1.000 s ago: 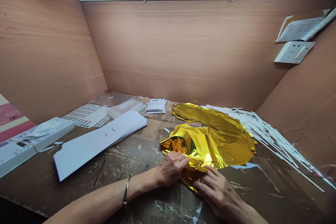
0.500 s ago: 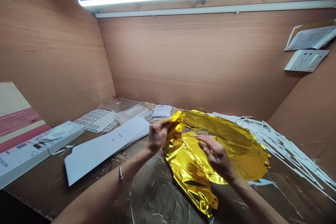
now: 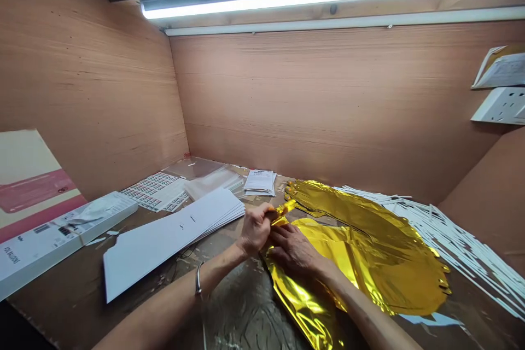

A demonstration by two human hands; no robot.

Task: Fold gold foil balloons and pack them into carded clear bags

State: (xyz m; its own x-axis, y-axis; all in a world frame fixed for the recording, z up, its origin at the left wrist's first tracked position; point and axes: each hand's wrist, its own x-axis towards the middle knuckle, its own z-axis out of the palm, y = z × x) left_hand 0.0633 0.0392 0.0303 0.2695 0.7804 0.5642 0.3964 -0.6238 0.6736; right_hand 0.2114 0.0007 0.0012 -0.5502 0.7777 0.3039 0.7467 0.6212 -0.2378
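A shiny gold foil balloon (image 3: pixel 301 298), flat and creased, lies on the table in front of me. My left hand (image 3: pixel 255 228) is closed in a fist around its far end, and a crumpled tip pokes out past the fingers. Against that fist, my right hand (image 3: pixel 295 250) rests on the foil with its fingers stretched out and lying flat. More flat gold foil balloons (image 3: pixel 404 262) are spread in a pile to the right, partly under the one I hold.
White cards (image 3: pixel 172 235) lie fanned out on the left, beside a long box (image 3: pixel 61 235). Sticker sheets (image 3: pixel 153 190), clear plastic bags (image 3: pixel 213 181) and small printed papers (image 3: pixel 260 181) are at the back. Thin white sticks (image 3: pixel 451 246) pile up at right. Wooden walls (image 3: pixel 311 104) enclose the table.
My right hand has slid left across the foil to my left hand. The left fist has come down a little with the balloon's end in it. The view has shifted slightly.
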